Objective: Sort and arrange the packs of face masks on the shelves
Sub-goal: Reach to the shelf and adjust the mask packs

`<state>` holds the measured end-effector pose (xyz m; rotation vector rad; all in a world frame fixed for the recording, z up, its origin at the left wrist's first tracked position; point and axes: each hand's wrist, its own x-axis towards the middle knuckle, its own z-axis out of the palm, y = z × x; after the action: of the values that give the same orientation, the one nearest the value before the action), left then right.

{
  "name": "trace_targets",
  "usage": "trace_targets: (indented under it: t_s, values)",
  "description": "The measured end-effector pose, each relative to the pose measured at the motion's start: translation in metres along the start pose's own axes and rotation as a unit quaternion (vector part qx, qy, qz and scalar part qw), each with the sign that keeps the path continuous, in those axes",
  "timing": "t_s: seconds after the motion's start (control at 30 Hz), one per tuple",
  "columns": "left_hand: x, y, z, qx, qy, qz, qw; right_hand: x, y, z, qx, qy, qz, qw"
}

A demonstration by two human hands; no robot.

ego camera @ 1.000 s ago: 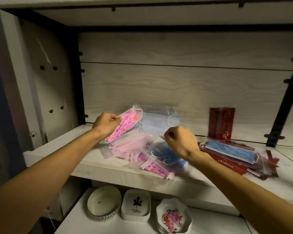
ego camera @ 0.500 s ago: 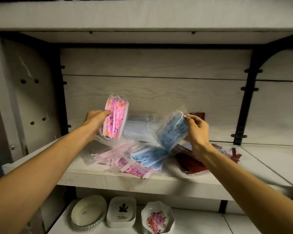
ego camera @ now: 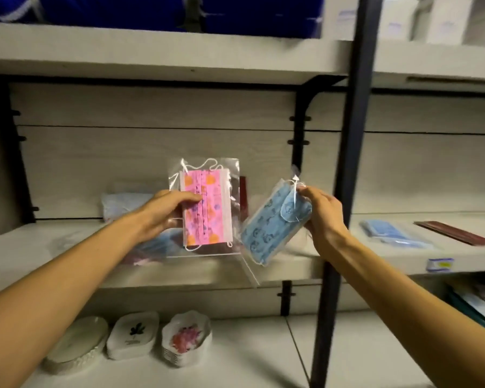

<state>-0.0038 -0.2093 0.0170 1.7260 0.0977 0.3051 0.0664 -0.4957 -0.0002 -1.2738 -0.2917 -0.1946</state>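
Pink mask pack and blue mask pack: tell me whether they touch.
Cannot tell. In the head view the pink mask pack and blue mask pack nearly meet near the bottom; their clear wrappers blur together there.

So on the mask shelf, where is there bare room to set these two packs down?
Bare board lies at the shelf's left end, and between the post and the blue stack. Behind the pink pack and blue pack, loose packs crowd it.

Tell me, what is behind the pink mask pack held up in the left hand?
Behind the pink mask pack, a dark red pack leans against the back panel, only its right edge showing. Blue packs lie lower left on the shelf. The rest is covered.
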Motion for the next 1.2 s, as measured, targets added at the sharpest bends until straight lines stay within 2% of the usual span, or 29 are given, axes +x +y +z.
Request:
trace_targets:
  t_s: [0.23, 0.43, 0.57, 0.7, 0.93, 1.07, 1.2]
  values:
    - [-0.031, -0.004, 0.14, 0.05, -0.164, -0.039, 0.984, -0.039, -0.036, -0.141, -0.091, 0.02, -0.004, 0.996]
    - [-0.044, -0.012, 0.25, 0.157, -0.239, -0.024, 0.958, -0.06, -0.047, -0.246, -0.19, 0.058, -0.005, 0.98]
    - [-0.035, -0.011, 0.301, 0.12, -0.214, -0.039, 0.969, -0.06, -0.05, -0.295, -0.257, 0.065, -0.016, 0.964]
    - [-0.013, -0.01, 0.343, 0.142, -0.209, -0.027, 0.967, -0.042, -0.053, -0.334, -0.276, 0.082, -0.01, 0.958]
    - [0.073, -0.002, 0.401, 0.082, -0.151, -0.021, 0.985, 0.035, -0.053, -0.39, -0.236, 0.149, 0.008, 0.96]
    - [0.112, 0.012, 0.439, 0.085, -0.155, -0.021, 0.984, 0.09, -0.067, -0.414, -0.206, 0.166, 0.015, 0.964]
    - [0.149, 0.024, 0.46, 0.07, -0.105, -0.012, 0.992, 0.134, -0.076, -0.431, -0.169, 0.174, 0.025, 0.97]
